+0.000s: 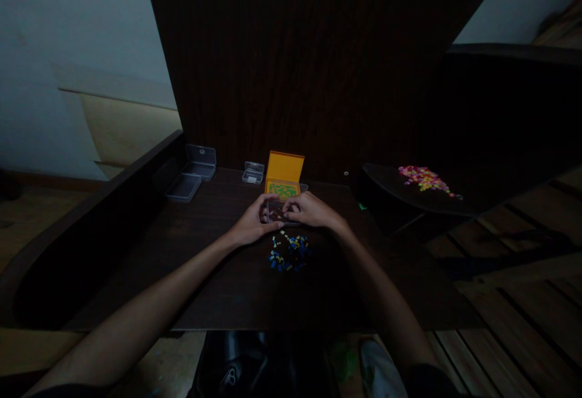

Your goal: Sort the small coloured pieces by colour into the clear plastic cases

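Observation:
My left hand (258,222) is wrapped round the left side of a small clear plastic box (295,223), its thumb along the near edge. Over the right part of that box is my right hand (308,209), fingers curled and pressed together at the box's inside. What those fingertips hold, if anything, is too small and dark to tell. A few tiny pale bits show within the box. Just nearer to me lies a loose pile of small blue, yellow and white pieces (288,251). Directly behind my hands stands a yellow box (285,167), lid raised, with small green pieces (282,190) in it.
An open clear case (184,187) lies at the left by the raised side panel (91,222). A smaller clear case (253,172) is beside the yellow box. Pink and yellow beads (425,178) are heaped on a dark surface at right. A dark board (309,70) rises behind the tabletop (204,289).

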The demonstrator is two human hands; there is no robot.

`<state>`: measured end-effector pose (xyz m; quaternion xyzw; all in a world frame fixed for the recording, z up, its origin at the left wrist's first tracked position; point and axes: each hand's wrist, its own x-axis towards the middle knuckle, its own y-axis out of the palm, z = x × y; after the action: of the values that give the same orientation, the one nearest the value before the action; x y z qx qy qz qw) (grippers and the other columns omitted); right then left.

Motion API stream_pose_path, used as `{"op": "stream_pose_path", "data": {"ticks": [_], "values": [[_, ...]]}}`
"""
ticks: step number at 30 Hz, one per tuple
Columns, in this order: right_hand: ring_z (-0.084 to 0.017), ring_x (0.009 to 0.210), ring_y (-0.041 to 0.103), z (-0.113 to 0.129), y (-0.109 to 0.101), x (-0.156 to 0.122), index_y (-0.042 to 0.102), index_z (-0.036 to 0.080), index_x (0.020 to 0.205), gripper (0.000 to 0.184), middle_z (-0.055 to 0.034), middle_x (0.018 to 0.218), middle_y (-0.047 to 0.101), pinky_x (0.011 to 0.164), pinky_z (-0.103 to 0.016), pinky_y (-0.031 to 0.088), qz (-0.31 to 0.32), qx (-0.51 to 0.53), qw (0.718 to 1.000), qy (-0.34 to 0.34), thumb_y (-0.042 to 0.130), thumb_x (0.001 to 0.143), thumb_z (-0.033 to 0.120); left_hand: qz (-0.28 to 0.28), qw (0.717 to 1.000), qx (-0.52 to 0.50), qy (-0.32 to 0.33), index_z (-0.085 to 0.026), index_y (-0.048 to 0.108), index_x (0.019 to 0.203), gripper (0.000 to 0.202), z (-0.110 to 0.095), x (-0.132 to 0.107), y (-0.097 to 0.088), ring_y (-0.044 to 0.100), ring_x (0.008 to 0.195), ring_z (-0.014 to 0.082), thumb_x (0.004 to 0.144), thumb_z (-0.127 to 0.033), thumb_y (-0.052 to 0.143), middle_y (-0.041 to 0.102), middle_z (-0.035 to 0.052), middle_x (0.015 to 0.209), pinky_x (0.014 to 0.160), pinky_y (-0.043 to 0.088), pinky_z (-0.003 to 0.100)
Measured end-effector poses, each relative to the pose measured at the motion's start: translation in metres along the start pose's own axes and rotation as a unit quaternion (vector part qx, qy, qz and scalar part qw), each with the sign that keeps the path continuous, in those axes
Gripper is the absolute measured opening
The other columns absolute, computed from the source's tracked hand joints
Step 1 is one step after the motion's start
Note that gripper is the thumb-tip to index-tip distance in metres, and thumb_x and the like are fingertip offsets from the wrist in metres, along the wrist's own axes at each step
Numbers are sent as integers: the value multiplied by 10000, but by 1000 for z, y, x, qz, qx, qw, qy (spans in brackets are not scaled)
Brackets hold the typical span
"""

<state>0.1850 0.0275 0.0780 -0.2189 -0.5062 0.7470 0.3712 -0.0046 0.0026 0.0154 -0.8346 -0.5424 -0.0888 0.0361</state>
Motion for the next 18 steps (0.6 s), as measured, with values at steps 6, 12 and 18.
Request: {"op": "stream_pose_path", "data": {"ticks": [6,12,18], "values": [[-84,580,434,1,4,3,697,136,858,114,29,616,530,560,-205,252,4,-8,1000,0,622,773,153,4,1000,2,-1,-189,422,1211,664,0,-1,1,591,823,124,650,-231,775,580,38,1006,773,500,300],[-91,587,440,2,3,3,697,143,859,115,21,626,538,556,-212,247,7,-16,1000,-14,612,789,176,-2,1000,1,5,-201,443,1191,646,-1,-1,1,613,858,144,642,-239,782,590,61,1072,778,511,312],[-97,605,457,-1,2,3,704,148,878,133,8,669,579,562,-214,256,14,-16,1000,-9,617,782,177,-2,1000,0,1,-187,439,1202,656,-1,0,1,624,860,149,645,-224,784,607,66,1053,798,516,326]]}}
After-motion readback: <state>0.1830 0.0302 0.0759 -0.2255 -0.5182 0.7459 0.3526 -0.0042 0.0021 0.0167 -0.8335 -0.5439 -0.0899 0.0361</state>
